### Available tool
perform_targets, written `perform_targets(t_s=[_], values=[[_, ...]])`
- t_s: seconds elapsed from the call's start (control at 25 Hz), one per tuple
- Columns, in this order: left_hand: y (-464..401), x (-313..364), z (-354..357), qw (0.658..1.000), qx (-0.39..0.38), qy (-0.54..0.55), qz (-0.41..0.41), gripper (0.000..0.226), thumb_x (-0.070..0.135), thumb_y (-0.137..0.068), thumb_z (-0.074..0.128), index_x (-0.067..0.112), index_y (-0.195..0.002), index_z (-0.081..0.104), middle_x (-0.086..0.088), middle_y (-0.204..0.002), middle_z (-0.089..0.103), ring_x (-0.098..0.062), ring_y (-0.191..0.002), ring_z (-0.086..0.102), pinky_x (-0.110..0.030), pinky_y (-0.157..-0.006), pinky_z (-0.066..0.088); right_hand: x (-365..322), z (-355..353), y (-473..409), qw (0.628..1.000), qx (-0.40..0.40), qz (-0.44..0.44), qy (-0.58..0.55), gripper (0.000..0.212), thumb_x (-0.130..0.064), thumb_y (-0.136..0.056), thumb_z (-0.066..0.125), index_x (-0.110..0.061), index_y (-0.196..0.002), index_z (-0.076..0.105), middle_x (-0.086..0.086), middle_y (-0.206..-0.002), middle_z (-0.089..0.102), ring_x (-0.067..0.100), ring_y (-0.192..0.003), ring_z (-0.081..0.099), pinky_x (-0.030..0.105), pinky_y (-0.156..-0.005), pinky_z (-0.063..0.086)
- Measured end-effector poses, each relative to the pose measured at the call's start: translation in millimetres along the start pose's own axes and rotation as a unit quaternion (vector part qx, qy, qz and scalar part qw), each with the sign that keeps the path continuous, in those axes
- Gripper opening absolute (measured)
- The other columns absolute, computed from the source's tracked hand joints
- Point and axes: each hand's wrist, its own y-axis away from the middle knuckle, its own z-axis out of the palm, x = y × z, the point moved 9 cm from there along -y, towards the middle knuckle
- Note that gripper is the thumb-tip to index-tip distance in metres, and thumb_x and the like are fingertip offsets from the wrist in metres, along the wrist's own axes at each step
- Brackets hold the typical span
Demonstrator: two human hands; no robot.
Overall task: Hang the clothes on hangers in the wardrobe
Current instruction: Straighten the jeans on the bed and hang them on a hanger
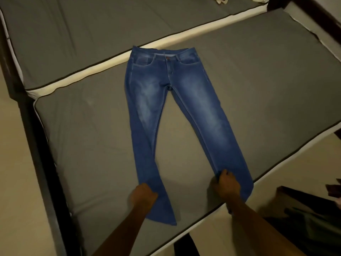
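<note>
Faded blue denim jeans (166, 111) lie flat on the grey mattress (83, 135), waistband toward 12 o'clock, legs spread toward 6. The left hand (143, 195) clenches one leg's hem; the right hand (227, 185) bunches the other's.

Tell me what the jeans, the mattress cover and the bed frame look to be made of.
Jeans: blue denim, matte, with pale faded patches on the thighs and visible seams and pockets.
Mattress cover: grey woven fabric, matte, softly creased; cream piping along its edges. The exact fibre is unclear.
Bed frame: dark and hard-edged, probably stained wood, though the dim light leaves metal possible.
</note>
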Motion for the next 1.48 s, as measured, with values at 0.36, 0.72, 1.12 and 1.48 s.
perform_targets(t_s=[0.36,0.72,1.12,1.48], values=[[-6,5,33,0.998,0.042,0.026,0.029,0.071,0.076,-0.079,0.067,0.013,-0.111,0.062,-0.005,-0.109,0.070,-0.017,-0.095,0.068,-0.029,-0.080,0.056,1,10,-6,0.993,0.114,0.012,-0.001,0.043,-0.020,-0.097,0.064,-0.005,-0.131,0.043,0.019,-0.127,0.057,0.032,-0.113,0.059,0.041,-0.086,0.058],[-8,-46,1,0.971,0.049,0.233,-0.021,0.016,0.017,-0.091,0.059,0.002,-0.094,0.063,-0.014,-0.097,0.068,-0.028,-0.085,0.065,-0.031,-0.068,0.046,-29,16,14,0.992,0.112,-0.051,-0.020,0.030,-0.018,-0.095,0.063,-0.008,-0.121,0.050,0.012,-0.110,0.063,0.026,-0.095,0.065,0.035,-0.077,0.055],[-10,-139,23,0.754,-0.080,0.646,-0.090,0.043,0.034,-0.076,0.078,0.004,-0.106,0.075,-0.016,-0.097,0.075,-0.034,-0.091,0.071,-0.044,-0.086,0.057,-161,92,112,0.934,-0.069,-0.134,-0.323,0.023,-0.044,-0.094,0.068,-0.022,-0.098,0.061,0.000,-0.094,0.067,0.016,-0.084,0.065,0.041,-0.084,0.058],[12,-188,21,0.922,0.075,0.376,0.046,0.031,0.029,-0.081,0.086,0.009,-0.103,0.076,-0.005,-0.092,0.078,-0.029,-0.090,0.075,-0.030,-0.071,0.058,-206,145,167,0.927,-0.198,-0.075,-0.309,0.015,-0.013,-0.077,0.078,-0.020,-0.075,0.065,0.000,-0.080,0.070,0.014,-0.071,0.066,0.032,-0.072,0.059]])
